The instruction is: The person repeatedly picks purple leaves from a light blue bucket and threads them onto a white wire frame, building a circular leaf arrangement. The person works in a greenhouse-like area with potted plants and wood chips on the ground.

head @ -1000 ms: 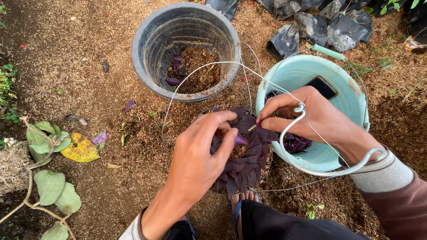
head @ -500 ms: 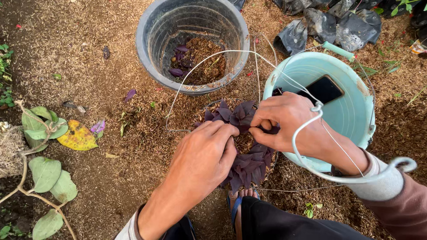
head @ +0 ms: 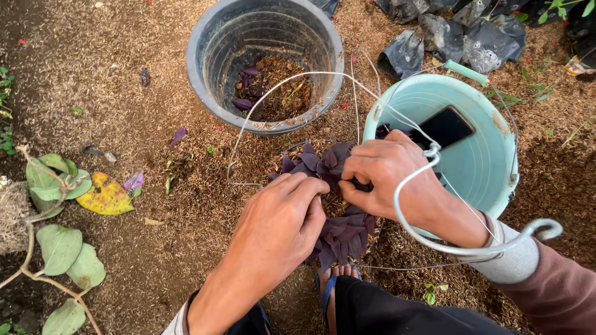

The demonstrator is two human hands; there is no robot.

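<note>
2 hands: the left hand [head: 279,217] and the right hand [head: 388,177]. 2 buckets: 1 grey bucket [head: 205,56] and 1 light blue bucket [head: 490,161]. 1 purple-leaved plant [head: 338,232], 1 dark phone [head: 446,127], 1 wire hanger [head: 428,242], 1 yellow leaf [head: 104,195].

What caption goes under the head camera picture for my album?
Left hand and right hand press a purple-leaved plant beside a pale turquoise plastic bucket.
</note>
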